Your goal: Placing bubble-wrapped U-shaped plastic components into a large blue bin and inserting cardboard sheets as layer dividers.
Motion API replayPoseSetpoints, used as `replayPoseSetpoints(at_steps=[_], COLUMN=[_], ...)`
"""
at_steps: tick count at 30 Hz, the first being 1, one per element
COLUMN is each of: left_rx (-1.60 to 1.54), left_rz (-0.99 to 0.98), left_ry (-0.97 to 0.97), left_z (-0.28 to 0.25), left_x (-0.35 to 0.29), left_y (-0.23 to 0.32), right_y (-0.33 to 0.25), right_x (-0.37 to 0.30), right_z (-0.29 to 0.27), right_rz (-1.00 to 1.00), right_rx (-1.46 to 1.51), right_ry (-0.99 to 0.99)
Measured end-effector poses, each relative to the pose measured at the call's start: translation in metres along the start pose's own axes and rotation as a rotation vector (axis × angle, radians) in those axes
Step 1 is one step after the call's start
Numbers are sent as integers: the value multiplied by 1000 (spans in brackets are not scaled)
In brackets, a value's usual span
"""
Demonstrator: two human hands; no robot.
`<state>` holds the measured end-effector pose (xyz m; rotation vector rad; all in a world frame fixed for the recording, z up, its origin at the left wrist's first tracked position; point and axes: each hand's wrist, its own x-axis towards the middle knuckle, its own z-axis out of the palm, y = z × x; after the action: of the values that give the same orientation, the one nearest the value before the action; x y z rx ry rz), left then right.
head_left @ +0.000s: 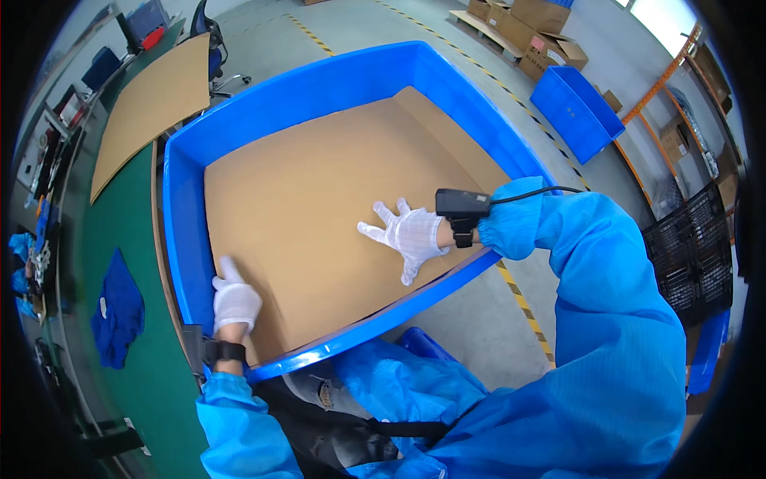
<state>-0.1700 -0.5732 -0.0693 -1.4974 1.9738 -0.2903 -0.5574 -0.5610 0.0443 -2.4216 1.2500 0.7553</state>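
A large blue plastic bin [187, 239] is in front of me, with a sheet of brown cardboard [311, 184] lying flat inside it. My right hand [413, 235], in a white glove, is spread over the right half of the cardboard, palm down, and holds nothing. At the bin's near left corner, my left hand [237, 306], also gloved in white, reaches in along the side wall. A finger stretches out over the cardboard's left edge; the other fingers are partly hidden. A narrow folded strip of cardboard [447, 132] runs along the bin's right side.
Left of the bin stands a green-topped table [120, 391] bearing a blue cloth [118, 311] and another cardboard sheet [155, 100]. An office chair [214, 60] is behind it. A smaller blue bin [576, 116], cardboard boxes [550, 52] and an orange-framed shelf [650, 144] stand at right.
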Motion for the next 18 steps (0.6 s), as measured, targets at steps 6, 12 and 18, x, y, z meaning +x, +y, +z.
replayPoseSetpoints(at_steps=[6, 12, 18], left_rx=[-425, -254, -134], left_rz=[99, 343, 388], left_ry=[-215, -332, -281], left_z=[-165, -126, -101], left_x=[-50, -29, -17], left_y=[35, 68, 67], right_y=[1, -8, 20], right_x=[19, 35, 17], right_z=[32, 49, 64], right_rz=[37, 17, -113], right_rx=[-97, -102, -165], right_ry=[63, 28, 70])
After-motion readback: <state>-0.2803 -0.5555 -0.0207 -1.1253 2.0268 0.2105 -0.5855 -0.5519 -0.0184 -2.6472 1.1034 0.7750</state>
